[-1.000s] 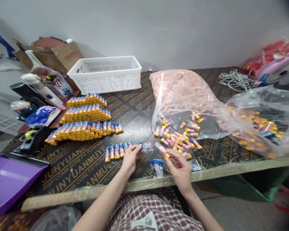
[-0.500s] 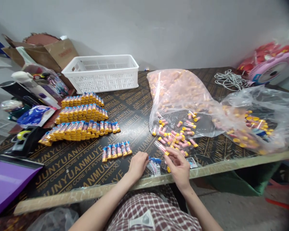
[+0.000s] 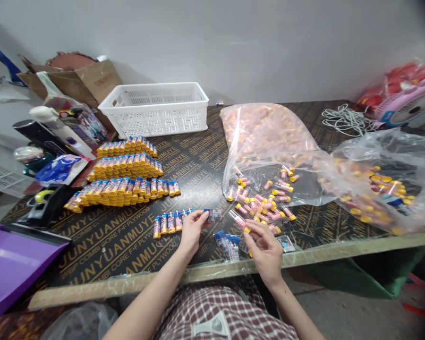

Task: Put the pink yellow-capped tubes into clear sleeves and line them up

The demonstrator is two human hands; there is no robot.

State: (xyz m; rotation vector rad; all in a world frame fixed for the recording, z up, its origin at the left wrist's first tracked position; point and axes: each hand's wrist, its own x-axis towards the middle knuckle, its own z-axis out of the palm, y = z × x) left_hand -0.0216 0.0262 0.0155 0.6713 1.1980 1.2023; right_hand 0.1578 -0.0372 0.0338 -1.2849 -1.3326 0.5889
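Note:
My left hand (image 3: pixel 194 230) pinches a small clear printed sleeve with a blue end (image 3: pixel 213 214), raised over the table. Between the thumb and fingers of my right hand (image 3: pixel 265 245) is a small clear tube with a yellow cap and pink filling (image 3: pixel 239 220), tilted with its clear end up and left. A little pile of flat blue-ended sleeves (image 3: pixel 228 245) lies between my hands near the table edge. Loose pink tubes (image 3: pixel 264 205) are scattered beyond my right hand. Left of my left hand, a short row of blue-and-yellow wrapped tubes (image 3: pixel 168 223) is partly covered by it.
Stacked rows of wrapped tubes (image 3: pixel 127 189) stand at the left, before a white basket (image 3: pixel 163 120). A large plastic bag of tubes (image 3: pixel 269 130) spreads at the back right, another bag (image 3: pixel 386 189) beside it. A tape dispenser (image 3: pixel 47 208) and purple dustpan (image 3: pixel 17 264) are far left.
My left hand has lifted away from the sleeve pile and moved up and left, now with one sleeve in its fingers. My right hand still holds the tube in nearly the same spot.

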